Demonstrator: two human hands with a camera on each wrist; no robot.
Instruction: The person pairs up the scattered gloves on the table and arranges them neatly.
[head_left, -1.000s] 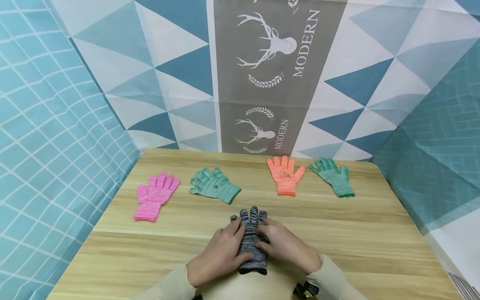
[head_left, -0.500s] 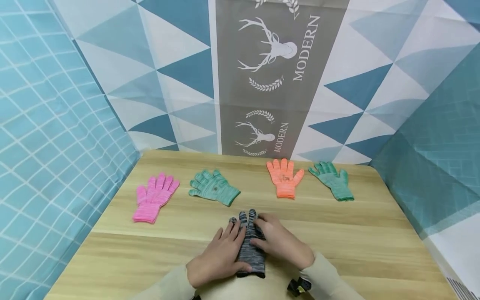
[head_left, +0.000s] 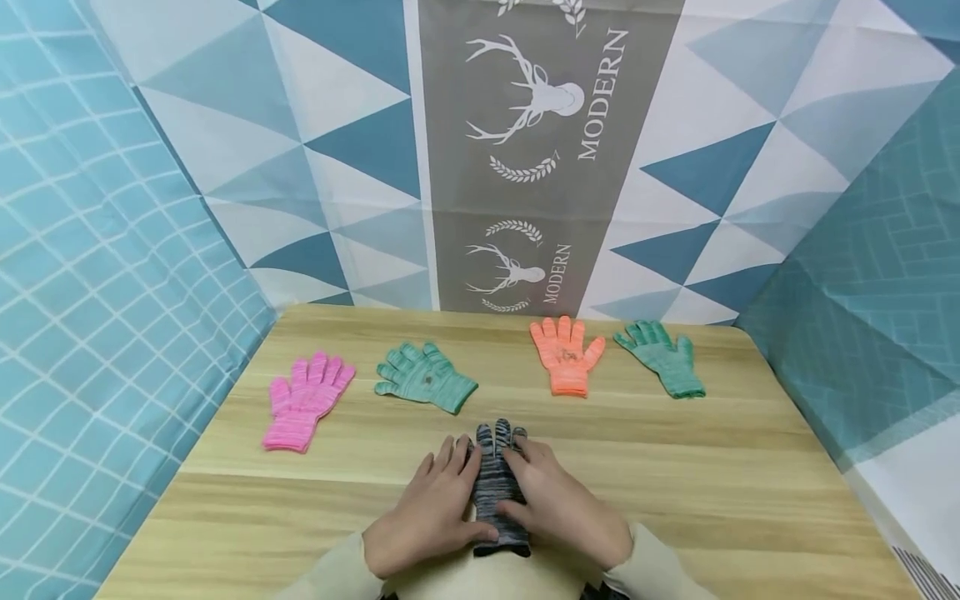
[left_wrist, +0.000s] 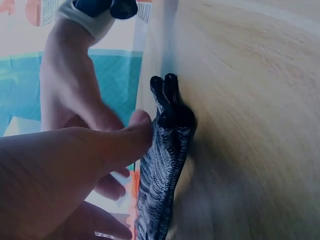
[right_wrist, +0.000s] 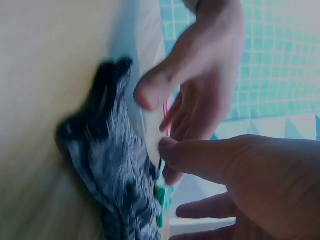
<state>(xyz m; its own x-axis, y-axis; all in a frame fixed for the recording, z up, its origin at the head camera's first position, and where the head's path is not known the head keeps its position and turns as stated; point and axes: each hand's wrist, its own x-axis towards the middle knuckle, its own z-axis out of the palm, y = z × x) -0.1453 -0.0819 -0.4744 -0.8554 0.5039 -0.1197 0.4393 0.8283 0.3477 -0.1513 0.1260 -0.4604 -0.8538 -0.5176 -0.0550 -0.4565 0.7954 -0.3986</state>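
A black-and-grey knit glove [head_left: 497, 492] lies flat on the table at the front, its fingers pointing away from me and its dark cuff nearest. Along its left side rests my left hand [head_left: 426, 510], fingers loosely extended, with the thumb over the cuff area. From the right, my right hand [head_left: 558, 507] lies partly over the glove, fingertips by the glove's fingers and thumb across its palm. The left wrist view shows the left thumb beside the glove [left_wrist: 165, 175]. In the right wrist view the glove [right_wrist: 120, 160] looks blurred and rumpled.
A pink glove [head_left: 306, 402] and a green glove [head_left: 427, 377] lie farther back on the left of the wooden table [head_left: 675, 467]. An orange glove [head_left: 567, 358] and another green glove [head_left: 663, 360] lie at the back right. Patterned cloth [head_left: 360, 167] hangs behind.
My right hand's fingers have shifted over the dark glove's right-hand fingers, which show spread again. My left hand's fingers have moved slightly left and spread. The other gloves stay put.
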